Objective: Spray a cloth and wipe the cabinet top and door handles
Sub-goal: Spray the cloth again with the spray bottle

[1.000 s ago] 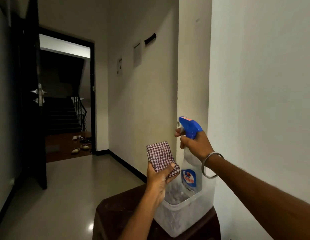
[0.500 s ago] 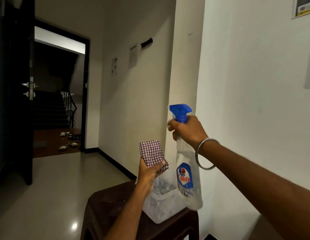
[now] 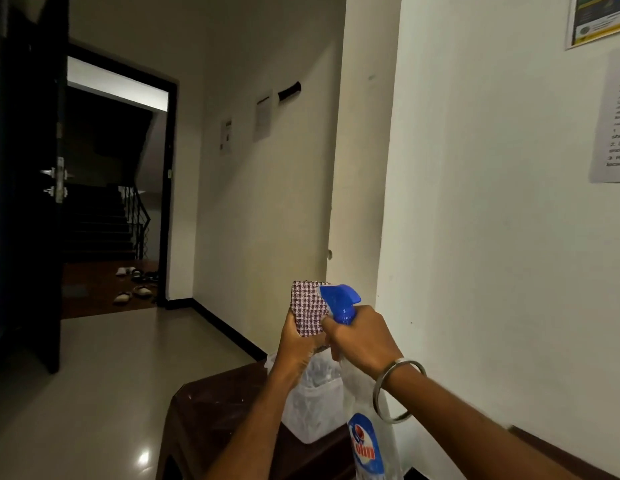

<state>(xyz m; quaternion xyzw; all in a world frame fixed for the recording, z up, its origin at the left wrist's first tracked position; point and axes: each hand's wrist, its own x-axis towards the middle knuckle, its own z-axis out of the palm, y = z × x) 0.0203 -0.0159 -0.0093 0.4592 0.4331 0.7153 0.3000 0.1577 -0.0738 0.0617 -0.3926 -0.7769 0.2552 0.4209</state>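
Up close, right hand [image 3: 365, 337] aims clear plastic spray bottle [image 3: 367, 441] at folded checked cloth [image 3: 308, 308].

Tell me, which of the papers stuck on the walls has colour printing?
The poster at the top right corner, with green and yellow bands. The sheet below it and the two small notices down the corridor look plain white.

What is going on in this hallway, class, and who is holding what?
A person stands by a white wall, getting a cloth ready for wiping. The left hand holds up a folded checked cloth. The right hand, with a metal bangle on its wrist, grips a spray bottle by the neck, its blue nozzle close against the cloth. Below them a clear plastic tub sits on a dark stool.
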